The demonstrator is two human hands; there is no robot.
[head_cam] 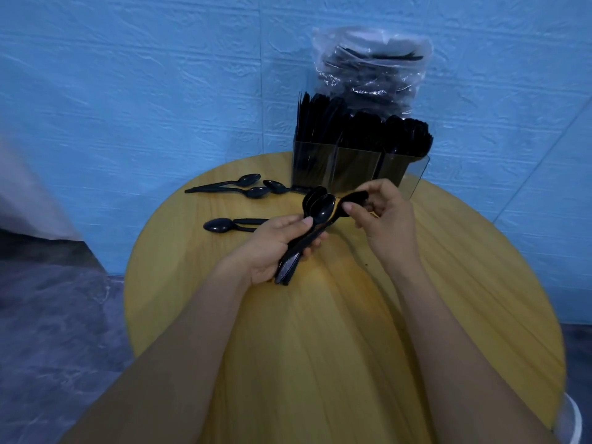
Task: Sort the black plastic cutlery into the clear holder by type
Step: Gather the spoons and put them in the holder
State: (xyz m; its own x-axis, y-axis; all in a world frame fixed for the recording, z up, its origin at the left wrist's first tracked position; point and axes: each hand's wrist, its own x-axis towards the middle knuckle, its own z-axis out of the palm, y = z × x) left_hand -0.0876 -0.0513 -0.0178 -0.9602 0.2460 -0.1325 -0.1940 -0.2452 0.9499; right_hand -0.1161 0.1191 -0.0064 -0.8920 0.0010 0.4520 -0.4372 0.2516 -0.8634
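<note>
Left hand (278,243): wrapped round a bundle of spoons (315,213), bowls fanned toward the clear holder (358,166).
Right hand (382,213): pinches the bowl of one more spoon (354,200), just in front of the holder, adding it to the bundle.
Holder: at the far edge of the round table (448,283), three compartments packed; the right one probably has spoons, too dark to confirm.
Loose spoons (246,187): on the table left of the holder.
Bag (371,68): behind the holder, more cutlery inside.
Risk: smooth handles could slide from the left grip; a crammed compartment may jam the bundle.
</note>
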